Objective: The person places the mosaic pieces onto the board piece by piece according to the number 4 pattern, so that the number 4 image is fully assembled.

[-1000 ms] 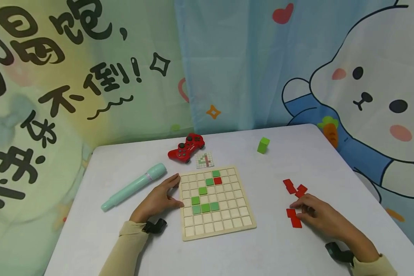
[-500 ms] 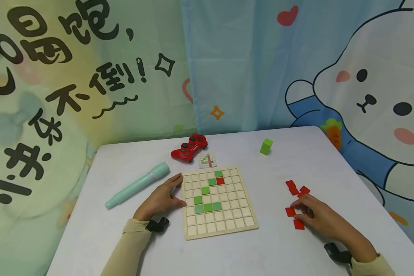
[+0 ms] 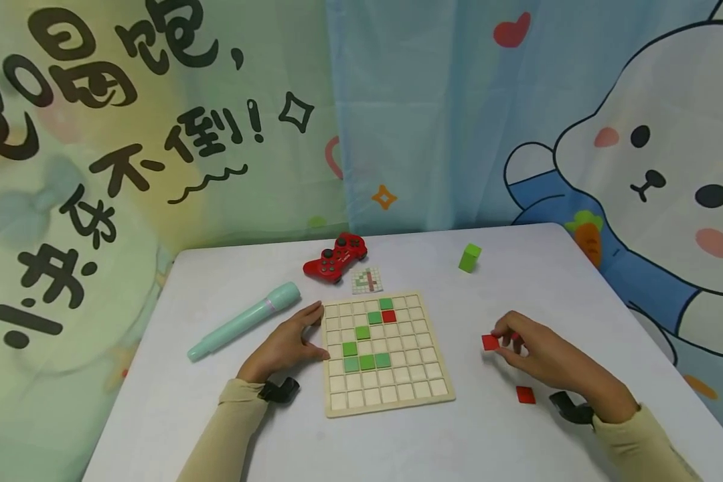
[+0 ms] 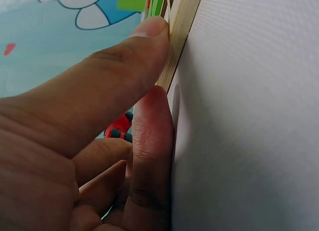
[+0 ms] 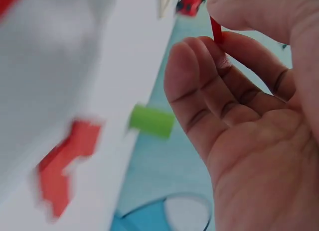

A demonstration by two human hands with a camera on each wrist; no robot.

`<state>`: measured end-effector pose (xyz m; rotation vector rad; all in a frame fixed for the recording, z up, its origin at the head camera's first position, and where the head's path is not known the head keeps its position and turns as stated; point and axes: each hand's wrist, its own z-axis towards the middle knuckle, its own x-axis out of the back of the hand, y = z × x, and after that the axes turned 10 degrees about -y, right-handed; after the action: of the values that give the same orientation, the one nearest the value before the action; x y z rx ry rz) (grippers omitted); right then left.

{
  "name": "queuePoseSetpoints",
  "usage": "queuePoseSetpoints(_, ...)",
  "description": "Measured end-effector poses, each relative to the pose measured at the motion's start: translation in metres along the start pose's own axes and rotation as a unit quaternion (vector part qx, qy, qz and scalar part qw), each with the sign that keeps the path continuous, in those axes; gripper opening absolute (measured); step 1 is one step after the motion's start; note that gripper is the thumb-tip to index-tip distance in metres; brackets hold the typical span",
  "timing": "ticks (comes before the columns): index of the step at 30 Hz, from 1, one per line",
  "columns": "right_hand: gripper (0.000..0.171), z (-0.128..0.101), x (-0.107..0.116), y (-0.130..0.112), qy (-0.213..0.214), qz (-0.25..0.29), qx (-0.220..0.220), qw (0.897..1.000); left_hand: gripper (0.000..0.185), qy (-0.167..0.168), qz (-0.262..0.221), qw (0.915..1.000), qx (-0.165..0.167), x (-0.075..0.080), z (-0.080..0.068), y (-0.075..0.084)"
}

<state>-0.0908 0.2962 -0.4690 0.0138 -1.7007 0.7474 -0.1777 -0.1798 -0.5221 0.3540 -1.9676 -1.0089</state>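
Red flat square tile: off the white table, between the pale wooden grid board and the table's right edge. Person's right hand pinches it, thumb against index finger. Left hand grips nothing, just touches the board's left edge. Step looks like carry, pick-up done. Next move likely calls for crossing the board's right edge, squaring up to a bare cell. Loose red tile lies off the board's near right corner; small printed grid card sits just beyond its far edge
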Motion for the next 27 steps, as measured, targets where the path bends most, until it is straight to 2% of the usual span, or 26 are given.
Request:
queuePoseSetpoints(5, 0.028, 0.042, 0.002, -0.024, -0.032, 0.004, 0.058, 0.998, 0.103, -0.002, 0.009, 1.0, -0.001, -0.002, 0.001, -0.002)
queuePoseSetpoints(14, 0.016, 0.122, -0.019, -0.056, -0.123, 0.004, 0.074, 0.99, 0.103, -0.001, 0.009, 1.0, 0.0, -0.002, 0.001, -0.003)
queuePoseSetpoints(19, 0.016, 0.143, -0.03, -0.062, -0.145, 0.013, 0.068, 0.987, 0.103, -0.002, 0.003, 1.0, -0.005, -0.001, 0.002, -0.001)
queuePoseSetpoints(27, 0.013, 0.16, -0.039, -0.067, -0.163, 0.022, 0.081, 0.983, 0.103, 0.002, 0.008, 1.0, 0.002, 0.003, 0.001, 0.0)
